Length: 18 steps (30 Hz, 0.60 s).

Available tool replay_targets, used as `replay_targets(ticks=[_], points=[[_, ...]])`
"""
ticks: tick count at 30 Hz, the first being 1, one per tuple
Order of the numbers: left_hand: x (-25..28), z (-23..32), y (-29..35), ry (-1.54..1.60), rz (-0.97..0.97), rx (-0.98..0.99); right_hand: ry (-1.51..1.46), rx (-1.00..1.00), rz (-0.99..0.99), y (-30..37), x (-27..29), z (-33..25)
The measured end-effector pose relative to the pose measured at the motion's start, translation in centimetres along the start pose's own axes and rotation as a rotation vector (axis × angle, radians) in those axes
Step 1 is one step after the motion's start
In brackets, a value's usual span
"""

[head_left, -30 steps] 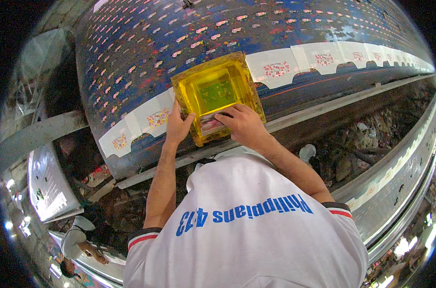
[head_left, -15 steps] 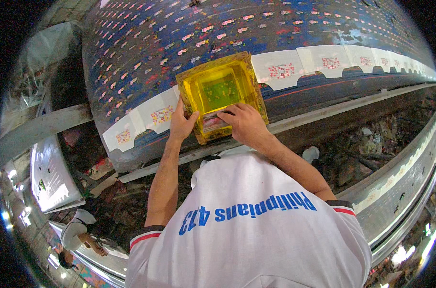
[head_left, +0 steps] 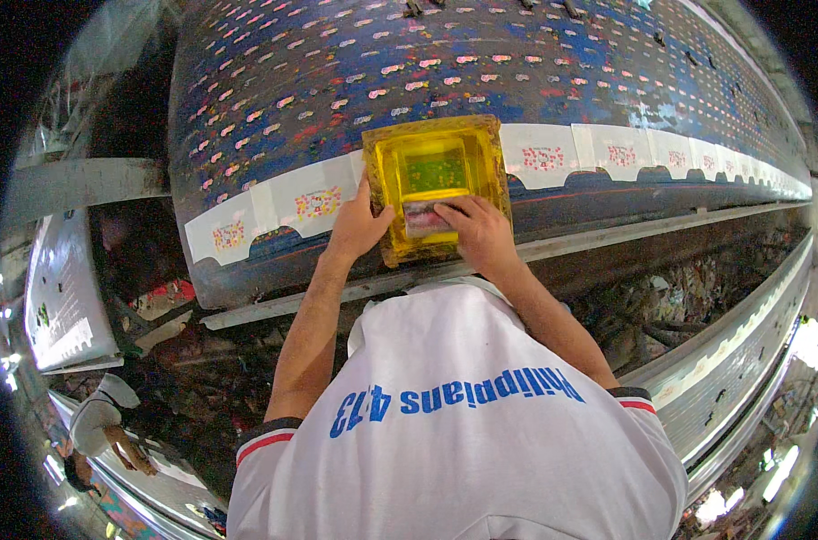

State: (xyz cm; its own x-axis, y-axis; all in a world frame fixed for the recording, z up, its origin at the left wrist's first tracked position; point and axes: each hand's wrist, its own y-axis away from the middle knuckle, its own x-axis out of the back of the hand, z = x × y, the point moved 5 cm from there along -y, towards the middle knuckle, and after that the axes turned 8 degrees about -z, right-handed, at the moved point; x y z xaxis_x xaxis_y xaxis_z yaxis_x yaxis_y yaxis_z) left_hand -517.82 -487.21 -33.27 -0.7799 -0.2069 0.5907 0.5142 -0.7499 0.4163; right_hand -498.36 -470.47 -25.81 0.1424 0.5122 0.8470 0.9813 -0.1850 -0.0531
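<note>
A yellow screen-printing frame (head_left: 504, 184) with a stained rim lies on the row of white cut pieces. My left hand (head_left: 359, 227) grips its left side, the thumb over the rim and the fingers along the outer edge. Inside the frame, my right hand (head_left: 486, 236) holds a squeegee (head_left: 422, 219), a flat block with a pale, reddish-smeared face, near the close side of the mesh. A green patch with small light spots (head_left: 434, 173) shows through the mesh beyond it. The squeegee's lower edge is hard to make out.
White pieces with pink and yellow prints (head_left: 318, 203) lie left of the frame, and more printed pieces (head_left: 543, 158) run off to the right. The long dark table (head_left: 283, 99) is covered in small print marks. Along its near edge runs a rail (head_left: 598, 236). Another person (head_left: 103, 416) is at lower left.
The whole view has shifted and turned slightly, so the frame appears farther right and straighter. Both hands keep their holds, and the squeegee stays in the near part of the frame.
</note>
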Motion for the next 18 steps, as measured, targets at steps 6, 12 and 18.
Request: replay_targets(ticks=[6,12,18], points=[[-0.1,-0.3,-0.2,-0.088,-0.008,0.002,0.004,-0.08,-0.13,-8.3,1.5,3.4],[0.5,0.8,0.1,-0.125,-0.068,0.013,-0.031,-0.158,-0.152,-11.5,2.4,5.3],[0.1,0.6,0.2,-0.1,-0.095,0.053,0.012,-0.115,-0.165,-6.5,1.1,2.8]])
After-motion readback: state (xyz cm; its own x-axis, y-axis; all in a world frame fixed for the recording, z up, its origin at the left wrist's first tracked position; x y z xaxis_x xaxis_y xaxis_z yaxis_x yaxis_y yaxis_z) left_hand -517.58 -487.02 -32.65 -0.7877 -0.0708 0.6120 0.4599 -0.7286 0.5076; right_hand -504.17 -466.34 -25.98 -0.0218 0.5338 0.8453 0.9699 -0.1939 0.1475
